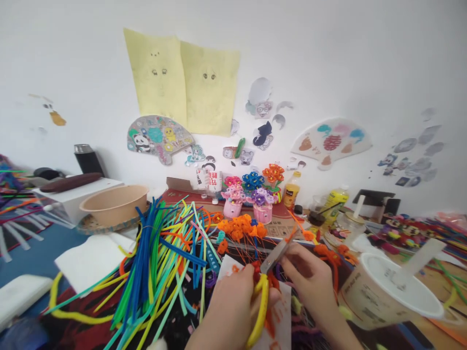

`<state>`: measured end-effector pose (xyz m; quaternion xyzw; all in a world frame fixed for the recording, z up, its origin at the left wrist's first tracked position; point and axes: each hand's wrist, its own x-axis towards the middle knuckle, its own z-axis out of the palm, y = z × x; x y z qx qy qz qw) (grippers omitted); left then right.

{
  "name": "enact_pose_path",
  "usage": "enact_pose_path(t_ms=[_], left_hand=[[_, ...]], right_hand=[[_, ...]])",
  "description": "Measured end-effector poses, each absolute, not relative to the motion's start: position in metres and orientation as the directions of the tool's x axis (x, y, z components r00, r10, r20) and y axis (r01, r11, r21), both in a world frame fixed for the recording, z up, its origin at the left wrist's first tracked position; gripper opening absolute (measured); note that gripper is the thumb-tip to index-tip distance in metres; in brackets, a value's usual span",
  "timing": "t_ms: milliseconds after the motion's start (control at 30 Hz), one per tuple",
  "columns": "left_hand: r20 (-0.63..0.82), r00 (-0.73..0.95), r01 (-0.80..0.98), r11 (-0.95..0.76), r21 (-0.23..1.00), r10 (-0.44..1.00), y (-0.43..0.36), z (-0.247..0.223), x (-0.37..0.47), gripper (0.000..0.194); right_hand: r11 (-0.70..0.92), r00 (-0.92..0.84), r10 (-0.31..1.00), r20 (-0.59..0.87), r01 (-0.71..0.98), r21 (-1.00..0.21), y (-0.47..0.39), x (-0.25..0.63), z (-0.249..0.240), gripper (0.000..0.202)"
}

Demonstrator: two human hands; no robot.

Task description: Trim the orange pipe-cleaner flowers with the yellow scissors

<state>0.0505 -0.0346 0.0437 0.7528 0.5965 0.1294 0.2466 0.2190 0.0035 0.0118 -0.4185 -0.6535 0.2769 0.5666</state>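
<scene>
My left hand (231, 306) is closed around a pair of scissors (261, 313) with yellow handles. Their metal blades point up and right, toward my other hand. Close to the blade tips, my right hand (306, 274) pinches an orange pipe cleaner (291, 235); its fingertips are partly hidden. Beneath both hands lies a white sheet (282, 311) with orange marks and bits on it. Just beyond them sits a cluster of orange pipe-cleaner flowers (239, 227) on thin wire stems.
Bundled blue pipe cleaners (140, 272) and loose coloured ones spread to the left. A lidded cup (386, 291) stands close by my right forearm. Behind are small potted flowers (262, 209), a juice bottle (292, 190) and a beige bowl (115, 201).
</scene>
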Motion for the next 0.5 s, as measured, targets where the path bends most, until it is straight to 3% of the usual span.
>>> enact_pose_path(t_ms=[233,500], left_hand=[[-0.075,0.074,0.818,-0.018,0.575,0.994,-0.06,0.044,0.029,0.037],[-0.077,-0.072,0.898,0.098,0.43,0.994,-0.079,0.038,-0.005,0.018]], right_hand=[[0.524,0.065,0.826,0.559,0.278,-0.805,-0.001,0.212,0.01,0.016],[0.424,0.239,0.843,0.482,0.257,-0.868,0.004,0.22,0.002,0.022]])
